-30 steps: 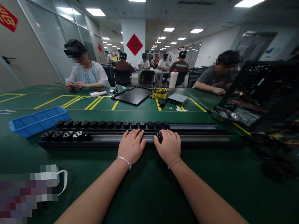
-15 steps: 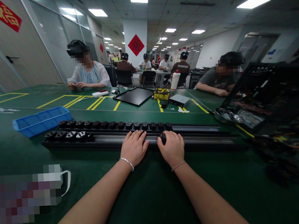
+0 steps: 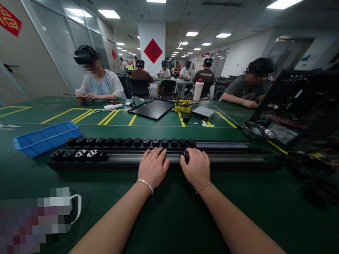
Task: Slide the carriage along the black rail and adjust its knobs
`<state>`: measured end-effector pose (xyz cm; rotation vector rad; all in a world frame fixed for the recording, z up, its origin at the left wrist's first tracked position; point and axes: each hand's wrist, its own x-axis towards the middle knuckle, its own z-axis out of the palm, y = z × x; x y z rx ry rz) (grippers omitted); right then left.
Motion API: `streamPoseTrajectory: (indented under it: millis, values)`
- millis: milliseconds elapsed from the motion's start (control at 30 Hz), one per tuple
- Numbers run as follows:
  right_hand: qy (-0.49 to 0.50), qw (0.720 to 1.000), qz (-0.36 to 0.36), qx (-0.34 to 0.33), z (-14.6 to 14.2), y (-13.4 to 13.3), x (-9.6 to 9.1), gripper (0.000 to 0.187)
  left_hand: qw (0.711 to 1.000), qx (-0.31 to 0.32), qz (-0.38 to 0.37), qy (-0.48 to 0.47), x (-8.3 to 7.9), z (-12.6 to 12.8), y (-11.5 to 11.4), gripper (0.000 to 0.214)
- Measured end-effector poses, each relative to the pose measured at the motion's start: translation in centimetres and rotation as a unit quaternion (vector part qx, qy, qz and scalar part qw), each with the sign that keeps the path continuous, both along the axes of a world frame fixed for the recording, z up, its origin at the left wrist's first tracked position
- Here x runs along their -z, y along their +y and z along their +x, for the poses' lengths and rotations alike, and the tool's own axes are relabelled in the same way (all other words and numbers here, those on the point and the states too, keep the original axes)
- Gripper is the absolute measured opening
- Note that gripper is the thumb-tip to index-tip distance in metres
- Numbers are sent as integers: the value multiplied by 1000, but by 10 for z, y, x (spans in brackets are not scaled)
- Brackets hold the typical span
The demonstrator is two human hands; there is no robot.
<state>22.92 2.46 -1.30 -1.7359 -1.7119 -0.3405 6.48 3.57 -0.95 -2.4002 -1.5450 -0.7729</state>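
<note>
A long black rail [image 3: 233, 154] lies across the green table in front of me, with several small black sockets [image 3: 121, 141] seated along its far track. My left hand [image 3: 153, 167] lies flat on the near track, fingers stretched out over it. My right hand [image 3: 196, 167] is just to its right, curled around a small black socket piece [image 3: 186, 155] that it presses against the rail. A few sockets with white faces [image 3: 84, 153] sit at the rail's left end.
A blue plastic bin [image 3: 46, 138] stands left of the rail. A metal bowl [image 3: 255, 130] and a dark open case [image 3: 302, 108] are at the right. A black panel [image 3: 153, 108], yellow box and grey box lie further back. Other people sit at the table's far side.
Both hands stay on the rail and have shifted slightly to the right along it. The right hand keeps its hold on the socket piece.
</note>
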Motion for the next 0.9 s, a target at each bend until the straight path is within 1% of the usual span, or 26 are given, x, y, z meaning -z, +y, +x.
streamPoseTrajectory:
  millis: [267, 700, 900]
  values:
    - [4, 1000, -4, -2, 0, 0, -1, 30, 1000, 3, -3, -1, -2, 0, -1, 42]
    - [9, 999, -31, -13, 6, 0, -5, 33, 1000, 1, 7, -4, 0, 0, 1, 42]
    - [13, 999, -23, -21, 10, 0, -5, 32, 1000, -5, 5, 7, 1, 0, 1, 42]
